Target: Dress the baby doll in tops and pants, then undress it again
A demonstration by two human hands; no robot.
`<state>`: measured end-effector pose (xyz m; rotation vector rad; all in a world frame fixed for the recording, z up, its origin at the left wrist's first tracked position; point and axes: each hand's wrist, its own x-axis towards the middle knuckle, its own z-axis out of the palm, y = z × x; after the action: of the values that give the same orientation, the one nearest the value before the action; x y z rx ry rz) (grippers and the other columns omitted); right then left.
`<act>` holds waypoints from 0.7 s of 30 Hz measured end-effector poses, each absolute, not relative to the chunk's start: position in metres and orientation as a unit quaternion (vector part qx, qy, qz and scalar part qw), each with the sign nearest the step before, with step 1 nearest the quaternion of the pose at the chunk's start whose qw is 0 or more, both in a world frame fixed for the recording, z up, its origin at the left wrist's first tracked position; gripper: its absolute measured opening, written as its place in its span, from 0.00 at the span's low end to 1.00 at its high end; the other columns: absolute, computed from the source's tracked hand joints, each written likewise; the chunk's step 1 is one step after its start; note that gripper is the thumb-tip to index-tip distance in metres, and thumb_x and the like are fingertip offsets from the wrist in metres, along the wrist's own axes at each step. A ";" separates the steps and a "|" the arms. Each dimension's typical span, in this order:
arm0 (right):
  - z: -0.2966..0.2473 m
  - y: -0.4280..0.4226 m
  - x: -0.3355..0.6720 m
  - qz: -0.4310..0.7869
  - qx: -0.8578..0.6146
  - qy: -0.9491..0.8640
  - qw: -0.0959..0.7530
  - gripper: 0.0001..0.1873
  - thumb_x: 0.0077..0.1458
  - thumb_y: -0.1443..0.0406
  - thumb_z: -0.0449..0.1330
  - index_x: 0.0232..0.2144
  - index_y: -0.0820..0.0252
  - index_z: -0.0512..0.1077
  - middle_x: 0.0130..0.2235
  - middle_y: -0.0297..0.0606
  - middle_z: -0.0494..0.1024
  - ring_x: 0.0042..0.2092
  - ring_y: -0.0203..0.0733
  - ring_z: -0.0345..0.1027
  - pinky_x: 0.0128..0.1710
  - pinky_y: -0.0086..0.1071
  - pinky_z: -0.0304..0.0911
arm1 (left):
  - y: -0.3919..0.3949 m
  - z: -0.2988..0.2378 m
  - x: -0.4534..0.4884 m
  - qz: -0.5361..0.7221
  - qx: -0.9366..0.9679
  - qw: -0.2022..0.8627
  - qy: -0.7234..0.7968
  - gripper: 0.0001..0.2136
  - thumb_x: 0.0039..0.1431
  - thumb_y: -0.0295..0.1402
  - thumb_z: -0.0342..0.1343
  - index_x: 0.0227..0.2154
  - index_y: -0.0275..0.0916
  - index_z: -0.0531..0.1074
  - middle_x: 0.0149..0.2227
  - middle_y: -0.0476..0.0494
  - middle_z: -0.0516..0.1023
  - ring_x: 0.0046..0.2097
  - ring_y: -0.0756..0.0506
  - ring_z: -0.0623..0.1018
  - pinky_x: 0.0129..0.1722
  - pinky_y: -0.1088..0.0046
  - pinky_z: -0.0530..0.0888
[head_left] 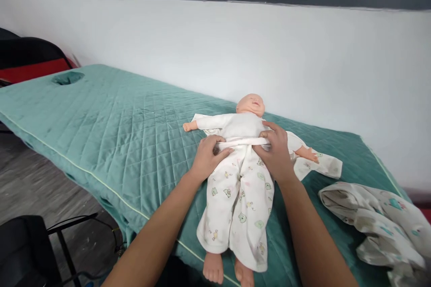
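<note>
In the head view, a baby doll [251, 106] lies on its back on a green quilted bed [121, 121], crosswise, nearer the bed's right end than its left. Its head is by the far edge, along the wall [215, 45], and its feet reach the near edge; placed so, its waist falls within easy reach of both arms, which probably explains the lie.

The doll wears a white top [244, 124] and printed trousers [249, 193]. The left hand [207, 156] has its fingers curled and its thumb laid over the front, gripping the trousers at one side of the waistband [240, 142]. The right hand [278, 149] grips the other side, thumb on the front and fingers bent above it. Held from both sides, the band runs nearly level across the belly; the paired grip seems meant to keep it even and taut.

The doll's arms lie spread outward, away from the waist. A printed sleeve [325, 163] lies flat beside the doll's hand on the right, toward the bed's right end. A crumpled patterned cloth [387, 219] rests near the right near corner, well apart from the trousers, seemingly set aside there.
</note>
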<state>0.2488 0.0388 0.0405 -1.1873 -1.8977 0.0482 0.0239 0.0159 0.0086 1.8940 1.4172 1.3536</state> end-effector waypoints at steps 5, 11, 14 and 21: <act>0.036 0.032 0.250 0.016 -0.500 -0.752 0.428 0.05 0.57 0.61 0.60 0.36 0.54 0.68 0.59 0.45 0.68 0.61 0.56 0.58 0.62 0.54 0.53 | 0.019 0.008 0.025 0.506 0.663 0.268 0.483 0.11 0.58 0.39 0.62 0.40 0.41 0.71 0.40 0.48 0.77 0.42 0.46 0.75 0.43 0.70 0.70; 0.035 0.009 0.249 -0.045 -0.514 -0.754 0.407 0.06 0.57 0.64 0.61 0.27 0.55 0.70 0.57 0.44 0.70 0.59 0.57 0.59 0.59 0.53 0.57 | 0.018 0.004 0.026 0.476 0.664 0.235 0.526 0.07 0.60 0.38 0.59 0.38 0.42 0.71 0.39 0.48 0.78 0.39 0.46 0.76 0.41 0.69 0.70; 0.032 -0.005 0.249 -0.067 -0.525 -0.751 0.394 0.09 0.55 0.65 0.63 0.24 0.56 0.69 0.58 0.43 0.69 0.58 0.58 0.59 0.57 0.53 0.58 | 0.017 0.002 0.026 0.448 0.681 0.167 0.555 0.04 0.61 0.35 0.57 0.37 0.42 0.71 0.38 0.49 0.78 0.39 0.45 0.76 0.41 0.68 0.69; 0.021 -0.031 0.250 -0.100 -0.511 -0.752 0.404 0.11 0.56 0.64 0.64 0.23 0.57 0.69 0.50 0.44 0.72 0.51 0.55 0.61 0.52 0.50 0.60 | 0.012 0.003 0.026 0.401 0.721 0.045 0.563 0.08 0.61 0.30 0.56 0.43 0.42 0.73 0.44 0.45 0.81 0.46 0.42 0.78 0.46 0.65 0.69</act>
<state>0.2505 -0.0312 0.0211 -1.2900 -1.8982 -0.2524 0.0264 0.0125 0.0028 2.2032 1.7203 1.2264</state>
